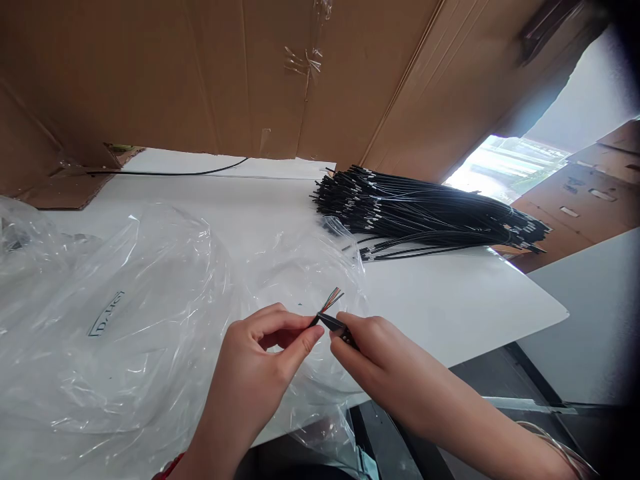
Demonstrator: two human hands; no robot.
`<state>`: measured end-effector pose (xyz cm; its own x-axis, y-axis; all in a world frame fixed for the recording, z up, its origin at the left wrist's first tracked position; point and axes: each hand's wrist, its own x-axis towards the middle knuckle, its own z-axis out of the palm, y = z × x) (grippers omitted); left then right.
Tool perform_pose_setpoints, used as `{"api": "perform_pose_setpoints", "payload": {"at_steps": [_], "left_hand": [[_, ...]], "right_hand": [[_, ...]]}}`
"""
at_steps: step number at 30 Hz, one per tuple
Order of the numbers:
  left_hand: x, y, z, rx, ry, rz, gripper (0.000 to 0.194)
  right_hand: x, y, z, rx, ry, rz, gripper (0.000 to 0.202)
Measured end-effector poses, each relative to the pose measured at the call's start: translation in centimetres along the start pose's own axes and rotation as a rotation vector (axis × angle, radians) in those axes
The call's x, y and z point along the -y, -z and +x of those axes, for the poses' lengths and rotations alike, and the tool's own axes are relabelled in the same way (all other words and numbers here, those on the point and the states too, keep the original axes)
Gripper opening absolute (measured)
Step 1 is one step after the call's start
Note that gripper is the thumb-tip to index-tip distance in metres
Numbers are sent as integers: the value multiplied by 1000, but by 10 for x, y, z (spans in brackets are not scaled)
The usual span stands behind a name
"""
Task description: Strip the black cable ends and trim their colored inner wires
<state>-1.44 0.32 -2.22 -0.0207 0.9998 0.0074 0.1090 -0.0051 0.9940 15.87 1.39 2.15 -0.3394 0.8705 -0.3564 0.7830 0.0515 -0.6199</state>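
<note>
Between thumb and forefinger, my left hand [270, 350] pinches the end of a black cable [315, 321]. Thin coloured wires [332, 299], orange, green and dark among them, fan out upward from its stripped end. My right hand [367, 343] is closed around small dark pliers [338, 325]; their handles are mostly hidden in the palm. The pointed jaws touch the cable where the wires come out. Under both hands lies clear plastic sheeting [150, 360]. The rest of the held cable is hidden behind my left hand.
A large bundle of black cables [420, 210] lies at the back right of the white table [450, 300]. Cardboard [225, 80] stands along the back, with a single black cable [170, 174] near its lower edge. The table's edge runs along the front right.
</note>
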Motion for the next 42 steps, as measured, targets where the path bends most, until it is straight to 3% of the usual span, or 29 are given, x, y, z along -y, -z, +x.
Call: {"api": "perform_pose_setpoints", "payload": {"at_steps": [13, 20, 27, 36, 42], "left_hand": [[1, 0, -5, -70, -73, 68, 14], [-1, -7, -10, -146, -239, 237, 18], [-2, -10, -11, -210, -291, 217, 19], [-1, -5, -9, -49, -71, 1, 15], [0, -7, -14, -92, -118, 45, 17]], "right_hand": [[3, 3, 3, -27, 12, -102, 27], [8, 7, 4, -4, 114, 17, 25], [6, 3, 4, 21, 80, 93, 25], [0, 6, 2, 84, 59, 148, 29], [3, 5, 1, 74, 75, 108, 25]]}}
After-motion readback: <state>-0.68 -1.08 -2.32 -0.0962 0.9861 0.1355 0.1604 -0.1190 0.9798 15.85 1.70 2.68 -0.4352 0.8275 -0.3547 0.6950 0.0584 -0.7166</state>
